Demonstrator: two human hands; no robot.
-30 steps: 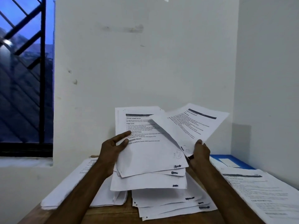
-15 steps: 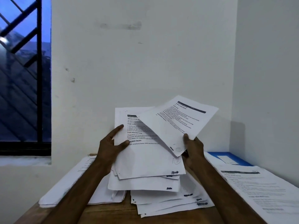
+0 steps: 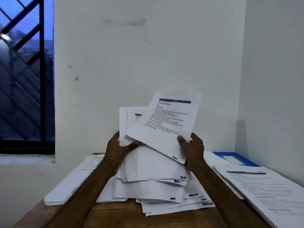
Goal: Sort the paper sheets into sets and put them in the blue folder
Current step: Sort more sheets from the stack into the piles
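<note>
View from a head-worn camera, looking down at a person's two bare forearms reaching over a wooden desk [image 3: 115, 214] set in the corner of a white-walled room.

The left hand [image 3: 118, 148] grips a loose bundle of sheets [image 3: 153, 168], thumb curled across the front and fingers behind. The bundle is held upright and facing the person, probably so that the printed headings can be read. The right hand [image 3: 192, 148] pinches a single sheet [image 3: 166, 129] near its lower edge, with the thumb on the printed side. This sheet tilts to the right and overlaps the front of the bundle, which suggests it is being checked against the others to decide which set it belongs to.

Under the hands a messy heap of sheets [image 3: 177, 206] lies fanned out on the desk. Where the held bundle ends and this heap begins cannot be told. A flatter left pile [image 3: 74, 183] and a right pile [image 3: 266, 191] lie at either side, near at hand, and look like sets under way.

The blue folder [image 3: 236, 157] lies flat at the far right corner against the wall, partly covered by the right pile. No sheet from the hands is in it yet. A barred window [image 3: 24, 79] shows dusky blue at the left.
</note>
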